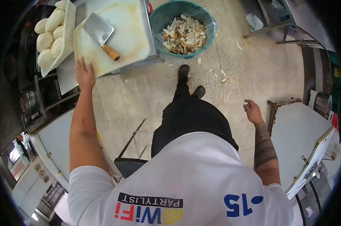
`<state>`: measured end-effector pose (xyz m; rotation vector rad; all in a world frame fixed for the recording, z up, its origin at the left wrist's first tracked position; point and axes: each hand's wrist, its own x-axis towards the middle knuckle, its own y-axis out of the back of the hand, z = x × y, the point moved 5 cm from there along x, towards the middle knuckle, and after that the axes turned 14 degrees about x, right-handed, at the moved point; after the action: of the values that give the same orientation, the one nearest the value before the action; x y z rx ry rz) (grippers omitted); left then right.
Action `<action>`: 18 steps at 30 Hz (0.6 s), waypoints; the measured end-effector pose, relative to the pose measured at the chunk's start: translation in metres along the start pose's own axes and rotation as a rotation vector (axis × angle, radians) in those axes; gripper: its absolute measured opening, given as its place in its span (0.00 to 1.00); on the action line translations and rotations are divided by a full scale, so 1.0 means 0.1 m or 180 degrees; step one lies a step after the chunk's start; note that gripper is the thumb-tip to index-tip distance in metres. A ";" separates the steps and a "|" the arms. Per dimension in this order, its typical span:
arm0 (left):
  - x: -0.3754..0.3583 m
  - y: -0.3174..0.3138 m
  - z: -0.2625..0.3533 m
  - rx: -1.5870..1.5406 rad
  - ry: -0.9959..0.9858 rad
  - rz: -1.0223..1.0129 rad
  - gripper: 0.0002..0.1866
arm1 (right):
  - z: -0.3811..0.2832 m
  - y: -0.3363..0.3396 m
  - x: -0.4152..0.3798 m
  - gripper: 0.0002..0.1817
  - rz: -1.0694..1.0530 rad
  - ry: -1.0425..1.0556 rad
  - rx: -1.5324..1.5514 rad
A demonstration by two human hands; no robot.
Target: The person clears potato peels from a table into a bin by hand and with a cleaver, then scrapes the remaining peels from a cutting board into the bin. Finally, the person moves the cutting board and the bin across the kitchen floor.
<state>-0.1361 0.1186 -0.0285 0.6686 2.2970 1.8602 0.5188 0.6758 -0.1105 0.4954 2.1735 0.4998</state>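
Observation:
My left hand (85, 75) rests with outstretched fingers at the near left corner of a white, yellow-stained cutting board (134, 39). Nothing is held in it. On the board lies a cleaver (99, 29) with a broad metal blade and a wooden handle pointing toward me. Left of the board, a white plastic basket (69, 26) holds several peeled, pale root vegetables (45, 40). Away from the board, my right hand (253, 111) hangs above the floor at my right side, its fingers loosely bent and apart, with nothing visible in them.
A green round bin (212, 28) lined with plastic contains peelings (183, 35); scraps lie on the floor (231, 79) nearby. Behind my left side stands a dark-seated stool (129, 165). A white chest-like cabinet (298, 132) is at right, a metal table (268, 32) at upper right.

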 end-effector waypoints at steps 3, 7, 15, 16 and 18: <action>0.00 -0.01 0.01 -0.0077 -0.0009 0.0036 0.34 | -0.08 0.03 0.15 0.22 -0.0004 0.0008 -0.0131; 0.01 -0.01 0.01 -0.0030 0.0036 0.0017 0.35 | -0.20 -0.01 0.18 0.23 0.0011 -0.0028 0.0057; -0.01 0.00 0.04 -0.0057 0.0122 -0.0169 0.37 | -0.39 -0.38 -0.12 0.23 0.0054 -0.0056 -0.0113; -0.03 0.03 0.07 -0.0063 0.0148 -0.0229 0.37 | -0.40 -0.46 -0.16 0.23 0.0089 -0.0103 -0.0069; -0.01 0.07 0.13 -0.0057 0.0199 -0.0357 0.38 | -0.24 -0.66 -0.15 0.23 0.0235 -0.0201 -0.0053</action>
<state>-0.1290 0.1305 -0.0255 0.4754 2.3009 1.8742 0.4972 0.6084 -0.1202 0.5762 2.0952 0.5350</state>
